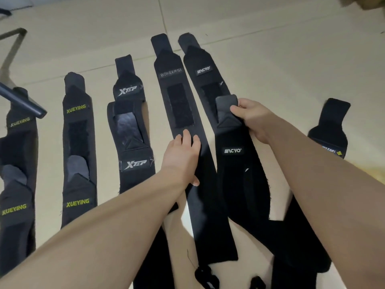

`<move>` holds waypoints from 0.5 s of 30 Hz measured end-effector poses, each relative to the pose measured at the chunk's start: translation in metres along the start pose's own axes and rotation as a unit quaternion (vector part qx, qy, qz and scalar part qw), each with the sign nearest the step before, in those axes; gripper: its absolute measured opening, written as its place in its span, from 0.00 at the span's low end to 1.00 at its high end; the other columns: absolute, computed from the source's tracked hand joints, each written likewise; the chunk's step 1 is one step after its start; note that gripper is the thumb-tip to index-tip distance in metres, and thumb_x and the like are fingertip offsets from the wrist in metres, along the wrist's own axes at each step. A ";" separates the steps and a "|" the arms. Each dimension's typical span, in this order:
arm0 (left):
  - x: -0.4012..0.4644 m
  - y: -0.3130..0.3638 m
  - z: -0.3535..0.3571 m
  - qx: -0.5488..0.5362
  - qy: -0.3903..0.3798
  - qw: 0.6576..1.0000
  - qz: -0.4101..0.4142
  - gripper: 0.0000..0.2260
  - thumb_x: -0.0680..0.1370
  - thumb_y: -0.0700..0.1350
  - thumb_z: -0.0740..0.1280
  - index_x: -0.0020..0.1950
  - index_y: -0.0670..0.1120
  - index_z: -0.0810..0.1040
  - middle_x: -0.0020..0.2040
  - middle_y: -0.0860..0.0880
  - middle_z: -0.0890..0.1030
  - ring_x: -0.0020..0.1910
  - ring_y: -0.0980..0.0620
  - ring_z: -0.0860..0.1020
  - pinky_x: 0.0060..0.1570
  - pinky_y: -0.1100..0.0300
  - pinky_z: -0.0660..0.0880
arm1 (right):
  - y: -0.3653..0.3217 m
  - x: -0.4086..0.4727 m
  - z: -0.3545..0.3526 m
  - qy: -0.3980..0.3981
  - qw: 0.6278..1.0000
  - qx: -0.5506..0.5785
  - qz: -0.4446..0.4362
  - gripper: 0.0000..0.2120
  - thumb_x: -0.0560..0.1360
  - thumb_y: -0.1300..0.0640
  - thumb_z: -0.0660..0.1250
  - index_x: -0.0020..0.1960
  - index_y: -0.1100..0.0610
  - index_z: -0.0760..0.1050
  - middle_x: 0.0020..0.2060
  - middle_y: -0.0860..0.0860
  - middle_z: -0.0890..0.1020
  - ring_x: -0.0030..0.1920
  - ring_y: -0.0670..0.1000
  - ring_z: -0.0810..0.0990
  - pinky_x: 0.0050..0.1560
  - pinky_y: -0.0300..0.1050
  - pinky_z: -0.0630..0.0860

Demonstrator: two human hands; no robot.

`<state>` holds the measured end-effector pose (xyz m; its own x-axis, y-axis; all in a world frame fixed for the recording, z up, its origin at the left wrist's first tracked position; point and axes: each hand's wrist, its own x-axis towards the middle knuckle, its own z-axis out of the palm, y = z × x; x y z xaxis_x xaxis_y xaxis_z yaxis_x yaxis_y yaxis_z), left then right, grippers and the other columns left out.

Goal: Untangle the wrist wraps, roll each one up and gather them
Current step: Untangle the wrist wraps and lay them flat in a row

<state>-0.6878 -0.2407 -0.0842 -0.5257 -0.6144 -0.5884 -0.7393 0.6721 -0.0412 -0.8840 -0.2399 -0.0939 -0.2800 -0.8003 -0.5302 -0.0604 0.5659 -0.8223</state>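
Note:
Several black wrist wraps lie flat in a row on the pale tiled floor. From the left: two pairs marked XUEYING [78,155], a pair marked XTEP [131,130], a long BOKEERSI wrap [181,105], and a far wrap with a white logo [205,74]. My left hand [182,157] rests flat, fingers spread, on the lower part of the BOKEERSI wrap. My right hand [252,119] pinches the top tab of a second white-logo wrap [235,163], which overlaps the far one. Another black wrap with a yellow mark [331,132] lies apart at the right.
A dark metal bar [23,102] and a thin frame [14,44] sit at the far left. More black wrap ends and loose straps [206,276] bunch near the bottom edge, under my arms. Pale floor tiles [270,38] stretch beyond the wraps.

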 end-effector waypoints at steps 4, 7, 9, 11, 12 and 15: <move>0.000 0.000 -0.001 -0.004 -0.001 1.000 0.000 0.54 0.65 0.57 0.76 0.76 0.39 0.45 0.76 0.35 0.47 0.75 0.38 0.53 0.72 0.51 0.57 | -0.003 0.014 0.007 0.032 0.995 -0.091 -0.005 0.18 0.75 0.61 0.65 0.32 0.57 0.60 0.31 0.54 0.63 0.33 0.51 0.62 0.35 0.43 0.60; 0.000 0.000 0.000 -0.012 -0.002 1.000 -0.003 0.54 0.65 0.57 0.76 0.76 0.40 0.44 0.76 0.36 0.47 0.75 0.39 0.51 0.72 0.50 0.58 | -0.003 0.025 0.016 0.082 0.970 -0.226 0.026 0.22 0.76 0.62 0.63 0.30 0.55 0.56 0.29 0.52 0.61 0.32 0.53 0.60 0.32 0.45 0.57; 0.000 0.000 0.000 -0.013 -0.003 1.000 -0.002 0.54 0.65 0.57 0.76 0.76 0.40 0.44 0.76 0.36 0.46 0.75 0.39 0.51 0.72 0.51 0.58 | -0.003 0.028 0.020 0.113 0.953 -0.278 0.037 0.17 0.77 0.60 0.62 0.32 0.55 0.60 0.31 0.51 0.66 0.37 0.55 0.66 0.34 0.43 0.60; 0.000 -0.001 0.001 -0.018 -0.003 1.000 -0.002 0.54 0.66 0.57 0.76 0.77 0.40 0.43 0.76 0.36 0.45 0.75 0.39 0.49 0.71 0.51 0.58 | -0.003 0.027 0.023 0.141 0.938 -0.315 0.039 0.06 0.78 0.59 0.62 0.42 0.56 0.69 0.40 0.53 0.73 0.45 0.57 0.72 0.42 0.43 0.64; -0.001 -0.001 0.001 -0.022 -0.003 1.000 -0.003 0.54 0.66 0.56 0.76 0.77 0.40 0.43 0.76 0.36 0.45 0.76 0.40 0.49 0.71 0.51 0.59 | -0.006 0.024 0.024 0.160 0.930 -0.329 0.036 0.03 0.78 0.58 0.62 0.52 0.57 0.71 0.46 0.54 0.76 0.50 0.58 0.75 0.44 0.45 0.64; -0.002 -0.001 0.002 -0.033 0.001 0.999 -0.004 0.53 0.66 0.55 0.76 0.77 0.41 0.43 0.76 0.36 0.44 0.76 0.39 0.48 0.71 0.50 0.59 | -0.006 0.022 0.025 0.228 0.916 -0.328 0.031 0.16 0.78 0.58 0.64 0.62 0.60 0.63 0.53 0.55 0.77 0.54 0.59 0.76 0.43 0.48 0.65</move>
<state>-0.6854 -0.2393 -0.0844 -0.5213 -0.6203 -0.5861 -0.7691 0.6391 0.0078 -0.8661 -0.2655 -0.1060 -0.6641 -0.6813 -0.3080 -0.5514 0.7245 -0.4136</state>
